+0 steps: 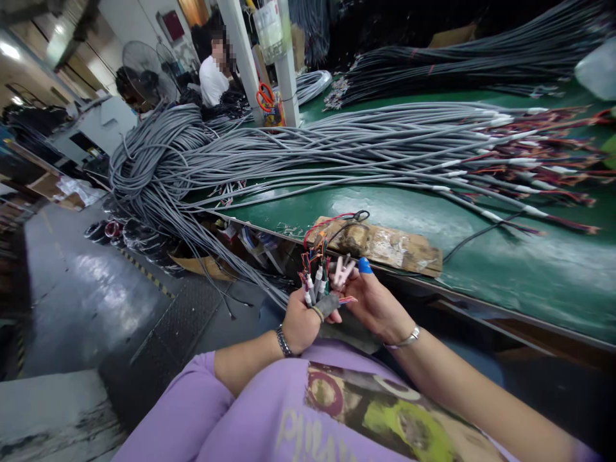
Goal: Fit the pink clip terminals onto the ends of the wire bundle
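My left hand (301,324) is closed around the ends of several grey cables (314,289). Short white sleeves and bare coloured wires (315,256) fan out above that fist. Its thumb wears a grey cover (328,303) with a yellowish band. Just to the right, my right hand (375,301) has its fingers bent close to the wire ends, blue tape (364,265) around the thumb tip. At its fingertips is a pale pink forked piece (342,271), whose kind I cannot make out. Some fingertips of this hand are hidden.
Long grey cables (308,154) lie across the green bench (298,215), their stripped ends at right. A worn wooden block (385,244) with red and black leads sits at the bench edge. Black cables (447,70) lie behind. A person (212,80) sits beyond a white post (240,58).
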### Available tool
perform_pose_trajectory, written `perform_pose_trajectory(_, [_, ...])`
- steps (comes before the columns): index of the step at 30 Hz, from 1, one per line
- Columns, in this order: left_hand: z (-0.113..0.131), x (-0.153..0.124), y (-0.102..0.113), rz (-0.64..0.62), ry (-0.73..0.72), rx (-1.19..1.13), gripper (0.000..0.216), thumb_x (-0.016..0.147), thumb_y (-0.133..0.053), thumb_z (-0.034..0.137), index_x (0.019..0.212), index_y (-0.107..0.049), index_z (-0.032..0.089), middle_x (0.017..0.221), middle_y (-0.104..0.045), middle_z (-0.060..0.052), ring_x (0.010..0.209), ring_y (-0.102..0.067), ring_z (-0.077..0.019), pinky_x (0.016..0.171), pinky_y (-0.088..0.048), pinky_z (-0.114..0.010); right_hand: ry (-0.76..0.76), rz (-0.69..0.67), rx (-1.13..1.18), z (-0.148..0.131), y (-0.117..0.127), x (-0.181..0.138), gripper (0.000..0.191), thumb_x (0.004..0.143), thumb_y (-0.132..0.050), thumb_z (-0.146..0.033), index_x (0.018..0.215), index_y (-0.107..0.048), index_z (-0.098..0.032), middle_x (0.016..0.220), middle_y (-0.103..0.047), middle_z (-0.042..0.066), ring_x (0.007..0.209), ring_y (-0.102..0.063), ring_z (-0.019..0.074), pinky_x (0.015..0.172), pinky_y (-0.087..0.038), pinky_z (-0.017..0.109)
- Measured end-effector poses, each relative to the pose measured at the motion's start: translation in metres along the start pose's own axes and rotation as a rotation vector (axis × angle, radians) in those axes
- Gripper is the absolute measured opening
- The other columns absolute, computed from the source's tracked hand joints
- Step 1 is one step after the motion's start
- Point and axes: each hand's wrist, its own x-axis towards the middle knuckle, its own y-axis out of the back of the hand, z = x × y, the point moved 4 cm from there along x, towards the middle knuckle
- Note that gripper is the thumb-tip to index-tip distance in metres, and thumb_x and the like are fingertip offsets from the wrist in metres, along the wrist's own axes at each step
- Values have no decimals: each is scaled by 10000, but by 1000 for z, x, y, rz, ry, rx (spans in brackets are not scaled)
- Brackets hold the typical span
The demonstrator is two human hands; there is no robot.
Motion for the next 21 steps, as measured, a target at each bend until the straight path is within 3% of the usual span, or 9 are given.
perform_pose_trajectory(5, [0, -8, 6, -5, -31, -15, 440, 772, -669, 507, 554, -628, 127, 532, -614, -44, 505, -530, -111, 541, -454, -244, -70, 69, 113, -4, 5, -1, 479, 775, -556, -696, 793, -630, -224, 702, -616, 28, 604, -551, 166, 620, -477, 318])
perform_pose_trajectory(10, [-1, -7, 11, 69, -81, -57, 381, 773, -685, 467, 592, -640, 135, 553, -628, -34, 517, -539, -109, 550, -462, -239, -3, 93, 90, -8, 3, -1, 323, 737, -717, -519, 776, -652, -206, 673, -599, 12, 606, -519, 150, 602, -452, 293])
perform_pose_trajectory(16, [-3, -1, 5, 95, -64, -38, 428, 765, -665, 523, 581, -616, 140, 552, -625, -39, 518, -552, -114, 552, -474, -245, 161, 173, -155, -3, 12, -1, 450, 824, -521, -660, 784, -658, -234, 741, -649, 43, 669, -550, 194, 658, -445, 336])
perform_pose_trajectory(21, [1, 2, 2, 84, -53, -38, 401, 757, -669, 525, 660, -618, 140, 549, -625, -29, 519, -562, -115, 545, -479, -239, 82, 51, -198, -2, 6, 4, 618, 751, -464, -791, 862, -674, -220, 722, -664, 64, 722, -605, 242, 650, -448, 362])
